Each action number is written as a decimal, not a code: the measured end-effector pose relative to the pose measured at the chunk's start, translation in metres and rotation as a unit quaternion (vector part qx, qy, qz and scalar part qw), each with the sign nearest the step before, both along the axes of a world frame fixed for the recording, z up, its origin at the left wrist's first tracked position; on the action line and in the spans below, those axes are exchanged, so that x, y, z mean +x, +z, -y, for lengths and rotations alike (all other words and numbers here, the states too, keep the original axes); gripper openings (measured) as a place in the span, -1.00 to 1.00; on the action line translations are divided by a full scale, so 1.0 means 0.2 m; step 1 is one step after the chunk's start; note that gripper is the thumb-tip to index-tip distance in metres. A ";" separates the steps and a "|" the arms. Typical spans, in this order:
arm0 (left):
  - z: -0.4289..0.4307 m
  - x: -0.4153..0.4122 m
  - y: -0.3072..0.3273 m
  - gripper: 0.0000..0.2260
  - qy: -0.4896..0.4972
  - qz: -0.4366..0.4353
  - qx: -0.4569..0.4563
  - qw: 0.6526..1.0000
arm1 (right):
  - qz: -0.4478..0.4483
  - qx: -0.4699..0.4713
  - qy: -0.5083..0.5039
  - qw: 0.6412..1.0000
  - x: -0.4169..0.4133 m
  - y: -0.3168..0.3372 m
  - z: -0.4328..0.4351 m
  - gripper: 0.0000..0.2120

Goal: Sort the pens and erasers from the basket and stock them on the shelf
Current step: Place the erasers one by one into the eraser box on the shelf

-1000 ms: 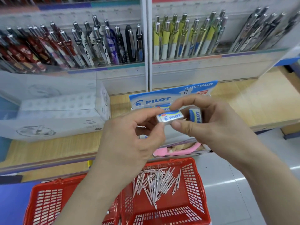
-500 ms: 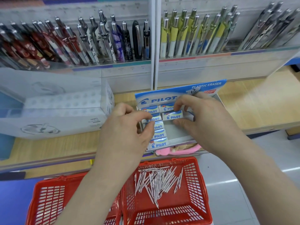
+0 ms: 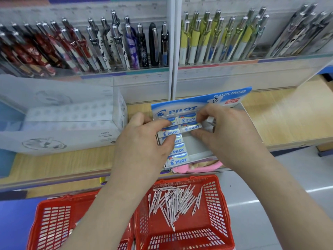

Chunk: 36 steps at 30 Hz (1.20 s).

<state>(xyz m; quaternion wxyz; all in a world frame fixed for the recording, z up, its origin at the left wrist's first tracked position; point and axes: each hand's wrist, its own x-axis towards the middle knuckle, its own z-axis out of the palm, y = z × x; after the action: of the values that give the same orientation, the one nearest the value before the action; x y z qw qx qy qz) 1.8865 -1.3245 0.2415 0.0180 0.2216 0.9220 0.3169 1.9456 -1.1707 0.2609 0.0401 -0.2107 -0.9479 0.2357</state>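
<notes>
- The wooden shelf (image 3: 288,120) is seen bearing the Pilot eraser box (image 3: 180,110), which is taken here as the landmark.
- Behind and above the box, upright pens are ranged in racks: patterned pens (image 3: 108,47) behind-left, yellow pens (image 3: 216,42) behind-right.
- A white carton (image 3: 63,123) is set to the left of the box.
- The right basket (image 3: 219,213) is placed directly in front of and below the box. The left basket (image 3: 54,222) is placed front-left and is partly covered by a forearm.
- The left hand (image 3: 142,141) is held over the box's left side, with thumb and fingers pinched on the left-column eraser (image 3: 169,132).
- The right hand (image 3: 230,134) is held over the box's right side, with thumb and forefinger pinched on the right-column eraser (image 3: 191,127), which is lodged inside the box toward its back.
- Loose pale pens (image 3: 173,201) are heaped in the right basket.
- Further erasers (image 3: 177,150) are filed down the box's left column toward its front.
- A pink object (image 3: 182,168) is lodged just in front of the box; what it is cannot be told.
</notes>
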 end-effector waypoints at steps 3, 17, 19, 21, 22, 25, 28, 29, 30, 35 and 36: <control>0.00 0.00 0.01 -0.73 -0.004 -0.005 -0.023 1.000 | -0.013 -0.061 -0.013 0.998 0.02 0.01 -0.03 -0.92; -0.11 0.23 0.17 -0.72 -0.073 0.041 0.183 0.979 | -0.193 -0.691 -0.161 0.677 0.13 0.12 0.09 -0.79; -0.12 0.24 0.17 -0.74 -0.057 0.031 0.189 0.980 | -0.188 -0.692 -0.152 0.680 0.14 0.11 0.10 -0.77; -0.13 0.24 0.17 -0.80 -0.059 0.021 0.189 0.980 | -0.177 -0.683 -0.141 0.694 0.15 0.11 0.10 -0.76; -0.13 0.23 0.16 -0.84 -0.062 0.017 0.192 0.979 | -0.170 -0.671 -0.131 0.709 0.16 0.11 0.09 -0.77; -0.09 0.20 0.16 -0.85 -0.055 0.026 0.204 0.977 | -0.159 -0.596 -0.075 0.783 0.19 0.12 0.04 -0.86; -0.05 0.17 0.14 -0.81 -0.057 0.038 0.177 0.982 | -0.122 -0.499 -0.037 0.857 0.22 0.14 -0.03 -0.77; -0.04 0.16 0.13 -0.79 -0.058 0.044 0.169 0.983 | -0.101 -0.472 -0.028 0.875 0.22 0.14 -0.05 -0.76; -0.04 0.16 0.12 -0.79 -0.059 0.052 0.163 0.983 | -0.082 -0.439 -0.015 0.894 0.22 0.14 -0.06 -0.77; 0.00 0.13 0.08 -0.81 -0.054 0.067 0.135 0.987 | -0.050 -0.255 0.029 0.965 0.15 0.11 -0.06 -0.79; 0.01 0.12 0.07 -0.80 -0.043 0.066 0.127 0.989 | -0.040 -0.213 0.030 0.976 0.14 0.10 -0.07 -0.79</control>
<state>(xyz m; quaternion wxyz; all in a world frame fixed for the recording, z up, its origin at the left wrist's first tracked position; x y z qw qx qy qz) 1.9096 -1.3265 0.2552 0.0643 0.2404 0.8606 0.4443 1.9734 -1.1572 0.2811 0.0256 -0.1765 -0.8794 0.4414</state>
